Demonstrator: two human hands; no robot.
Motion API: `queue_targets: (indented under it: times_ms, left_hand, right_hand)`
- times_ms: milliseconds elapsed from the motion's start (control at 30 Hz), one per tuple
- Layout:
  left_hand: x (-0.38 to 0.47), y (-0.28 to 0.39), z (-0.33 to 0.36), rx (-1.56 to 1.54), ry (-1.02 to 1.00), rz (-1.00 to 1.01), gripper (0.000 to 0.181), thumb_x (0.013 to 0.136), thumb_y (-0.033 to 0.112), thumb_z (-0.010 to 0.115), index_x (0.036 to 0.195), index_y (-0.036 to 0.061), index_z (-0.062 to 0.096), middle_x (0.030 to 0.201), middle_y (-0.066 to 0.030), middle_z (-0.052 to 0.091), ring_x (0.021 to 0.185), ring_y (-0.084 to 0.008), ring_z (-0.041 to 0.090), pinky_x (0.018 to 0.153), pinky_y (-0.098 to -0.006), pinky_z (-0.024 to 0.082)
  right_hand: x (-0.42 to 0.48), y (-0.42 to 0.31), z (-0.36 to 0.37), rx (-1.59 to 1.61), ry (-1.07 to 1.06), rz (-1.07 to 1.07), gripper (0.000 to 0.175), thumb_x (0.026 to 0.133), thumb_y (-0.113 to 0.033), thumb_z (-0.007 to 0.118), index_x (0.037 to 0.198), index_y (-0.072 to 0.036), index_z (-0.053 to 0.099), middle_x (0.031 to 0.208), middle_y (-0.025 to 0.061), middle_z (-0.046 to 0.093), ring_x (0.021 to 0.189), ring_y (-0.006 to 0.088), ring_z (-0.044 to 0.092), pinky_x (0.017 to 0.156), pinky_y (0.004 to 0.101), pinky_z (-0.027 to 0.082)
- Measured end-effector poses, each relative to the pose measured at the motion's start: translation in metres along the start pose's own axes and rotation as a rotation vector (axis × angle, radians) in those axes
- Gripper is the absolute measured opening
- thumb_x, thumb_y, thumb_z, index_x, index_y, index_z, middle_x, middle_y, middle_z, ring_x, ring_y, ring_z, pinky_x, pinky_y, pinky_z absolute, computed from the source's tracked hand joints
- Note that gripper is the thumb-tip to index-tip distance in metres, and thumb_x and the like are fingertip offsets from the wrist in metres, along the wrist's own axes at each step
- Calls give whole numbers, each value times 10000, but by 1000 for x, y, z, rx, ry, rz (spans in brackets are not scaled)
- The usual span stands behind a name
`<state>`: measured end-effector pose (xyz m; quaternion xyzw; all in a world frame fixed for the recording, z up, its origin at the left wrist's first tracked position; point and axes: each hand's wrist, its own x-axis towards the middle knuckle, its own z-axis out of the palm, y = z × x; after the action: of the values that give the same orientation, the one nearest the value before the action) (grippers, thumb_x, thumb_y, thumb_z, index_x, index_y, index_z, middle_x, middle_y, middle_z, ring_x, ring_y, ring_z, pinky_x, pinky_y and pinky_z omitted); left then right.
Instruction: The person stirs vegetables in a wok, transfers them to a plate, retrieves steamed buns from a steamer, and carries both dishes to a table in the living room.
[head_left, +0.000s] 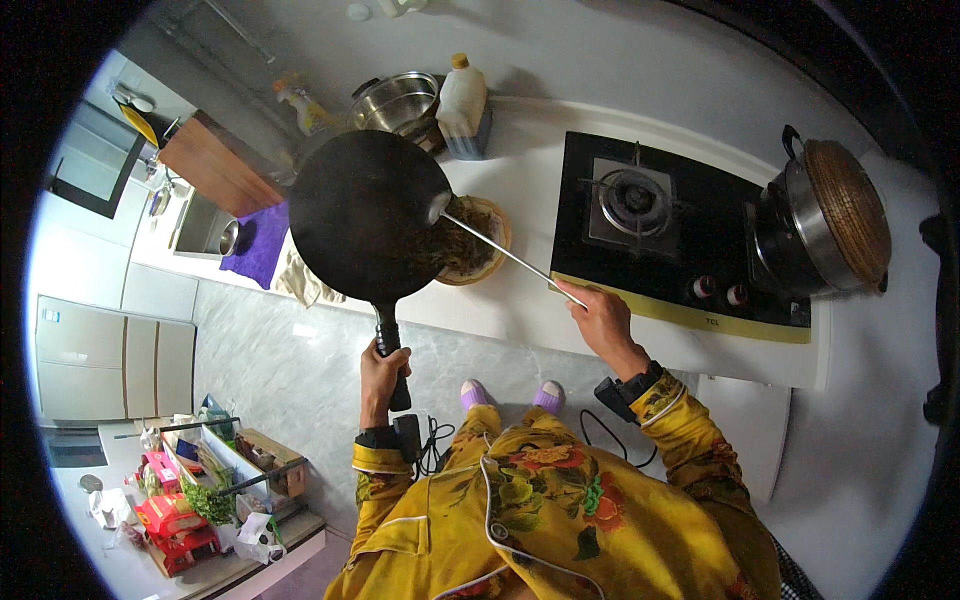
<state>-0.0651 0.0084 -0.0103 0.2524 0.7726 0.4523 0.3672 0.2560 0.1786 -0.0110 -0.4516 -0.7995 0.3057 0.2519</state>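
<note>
My left hand (385, 373) grips the black handle of a dark wok (360, 217), which is raised over the counter and tilted towards a bowl (501, 259) at its right. In my right hand (606, 322) is the thin metal handle of a ladle (510, 256), whose head sits at the wok's right rim. Dark, shredded-looking food (469, 244) lies in the bowl, partly hidden by the wok and ladle. The inside of the wok is too dark to tell what it holds.
Right of the bowl is a gas hob (637, 199), with a lidded steamer pot (814, 217) on its far side. A large jug (463, 105) and a steel pot (397, 101) stand behind the wok. A cutting board (217, 165) and purple cloth (261, 244) are left.
</note>
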Motion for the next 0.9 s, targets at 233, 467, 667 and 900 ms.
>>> queue_targets:
  times_ms: [233,467,667,900]
  left_hand:
    - [-1,-2,0,-1,4,14,193,742,91,664,823,14,508,611,-53,558,498,-132,543,484,-268,445]
    - [-6,-2,1,34,23,20,194,745,100,668,832,9,520,621,-51,559,506,-133,552,488,-271,450]
    - [-8,-2,2,54,45,29,206,740,115,679,823,13,520,624,-50,563,512,-133,559,491,-274,453]
    - [-7,-5,4,86,95,51,217,740,119,681,827,2,521,629,-52,564,527,-137,570,496,-276,458]
  right_hand:
    - [-17,16,-7,-34,-36,59,408,829,-79,643,1218,-202,646,959,128,677,818,319,645,685,388,504]
    - [-32,27,-10,-23,106,-98,408,816,-35,651,1212,-133,649,929,129,680,784,286,646,684,346,502]
    - [-43,38,-12,-8,56,-12,410,831,-68,647,1223,-189,645,970,98,676,844,282,647,706,355,509]
    - [-58,52,-13,5,82,1,415,842,-69,659,1239,-189,639,881,99,670,728,261,630,645,355,502]
